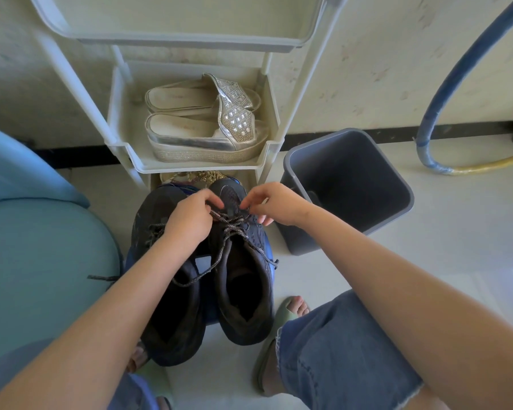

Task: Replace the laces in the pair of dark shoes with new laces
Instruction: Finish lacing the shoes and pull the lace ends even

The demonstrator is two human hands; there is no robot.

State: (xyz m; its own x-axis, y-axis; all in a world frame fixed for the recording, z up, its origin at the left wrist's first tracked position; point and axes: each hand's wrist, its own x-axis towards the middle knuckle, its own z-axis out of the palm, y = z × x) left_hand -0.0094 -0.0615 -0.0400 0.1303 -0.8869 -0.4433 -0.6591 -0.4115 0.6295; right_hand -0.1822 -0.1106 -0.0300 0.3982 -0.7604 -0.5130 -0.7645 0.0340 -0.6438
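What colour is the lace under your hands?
Dark grey lace with light speckles; the head view shows it best.

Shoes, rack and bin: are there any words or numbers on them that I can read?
No text can be read anywhere.
Silver sandals: faint print on the insoles, too blurred to read.
Dark shoes, grey bin, white rack: no words, numbers or logos show.
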